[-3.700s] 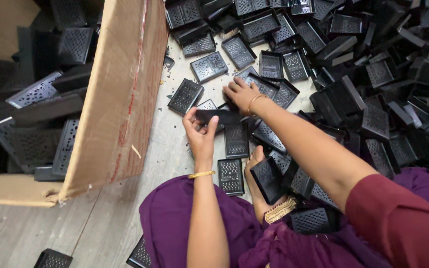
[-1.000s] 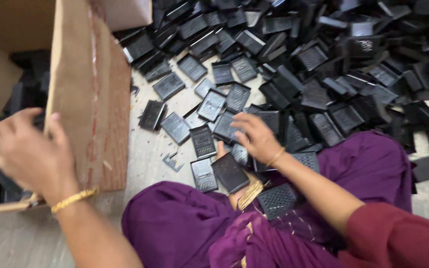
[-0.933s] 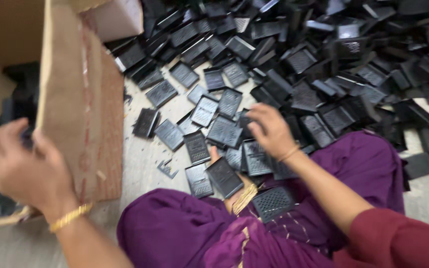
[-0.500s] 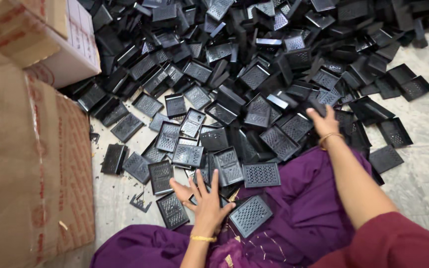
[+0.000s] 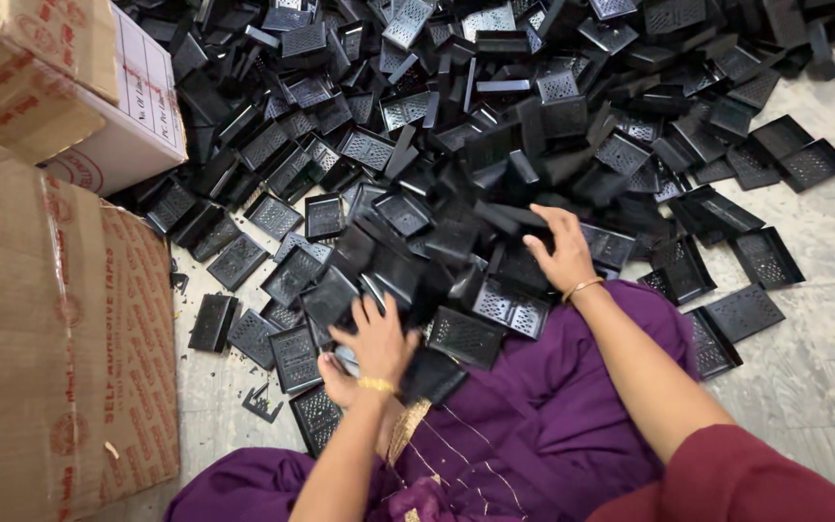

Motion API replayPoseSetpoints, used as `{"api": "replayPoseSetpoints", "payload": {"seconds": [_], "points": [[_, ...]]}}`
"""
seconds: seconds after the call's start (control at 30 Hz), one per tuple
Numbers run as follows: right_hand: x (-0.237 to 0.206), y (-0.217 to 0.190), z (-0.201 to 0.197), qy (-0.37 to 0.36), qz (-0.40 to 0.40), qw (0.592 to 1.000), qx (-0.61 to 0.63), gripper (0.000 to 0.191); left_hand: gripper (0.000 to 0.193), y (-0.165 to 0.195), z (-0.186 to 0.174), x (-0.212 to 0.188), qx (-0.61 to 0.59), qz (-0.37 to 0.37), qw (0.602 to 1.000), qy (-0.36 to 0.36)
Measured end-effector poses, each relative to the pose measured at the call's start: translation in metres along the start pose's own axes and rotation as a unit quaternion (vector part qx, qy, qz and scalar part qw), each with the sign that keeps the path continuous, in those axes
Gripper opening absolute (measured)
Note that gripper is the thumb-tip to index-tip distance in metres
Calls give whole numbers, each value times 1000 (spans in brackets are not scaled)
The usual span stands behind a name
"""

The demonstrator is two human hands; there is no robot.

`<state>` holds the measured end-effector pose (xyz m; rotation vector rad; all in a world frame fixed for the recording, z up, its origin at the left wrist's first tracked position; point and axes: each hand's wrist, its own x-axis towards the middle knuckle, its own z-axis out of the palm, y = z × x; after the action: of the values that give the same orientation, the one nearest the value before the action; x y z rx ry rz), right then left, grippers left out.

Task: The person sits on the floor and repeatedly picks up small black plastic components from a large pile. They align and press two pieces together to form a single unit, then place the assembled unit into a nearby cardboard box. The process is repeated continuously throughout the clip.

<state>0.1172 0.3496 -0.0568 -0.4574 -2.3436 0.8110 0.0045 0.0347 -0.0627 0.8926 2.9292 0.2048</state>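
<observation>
On my left stands the big cardboard box (image 5: 60,338), which a second ago my left hand was reaching into; that hand has come away from it, so the last lot is dropped and I am back at the heap. A smaller carton (image 5: 99,87) sits behind it. My left hand (image 5: 371,340) now lies fingers spread on the near edge of the black perforated plastic trays (image 5: 495,145), pressing them, gripping none that I can see. My right hand (image 5: 561,253), which was reaching further right half a second ago, now rests open and cupped on the pile, raking trays towards my purple skirt (image 5: 533,435). The trays spread over a pale grey stone floor (image 5: 823,329), loose ones scattered at the edges
</observation>
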Motion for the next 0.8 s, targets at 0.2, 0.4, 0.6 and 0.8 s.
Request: {"api": "replayPoseSetpoints", "payload": {"seconds": [0.2,0.4,0.6,0.8], "points": [[-6,-19,-22,5,-52,998,27,65,90,-10,-32,32,-56,37,987,144],[-54,48,-130,165,93,981,44,51,79,2,-46,-55,-135,361,913,-130],[-141,92,-131,-185,-14,947,-260,55,86,-18,-14,-52,-49,316,914,-251],[-152,51,-73,-381,16,879,-286,51,47,-34,19,-23,-37,319,913,-253]]}}
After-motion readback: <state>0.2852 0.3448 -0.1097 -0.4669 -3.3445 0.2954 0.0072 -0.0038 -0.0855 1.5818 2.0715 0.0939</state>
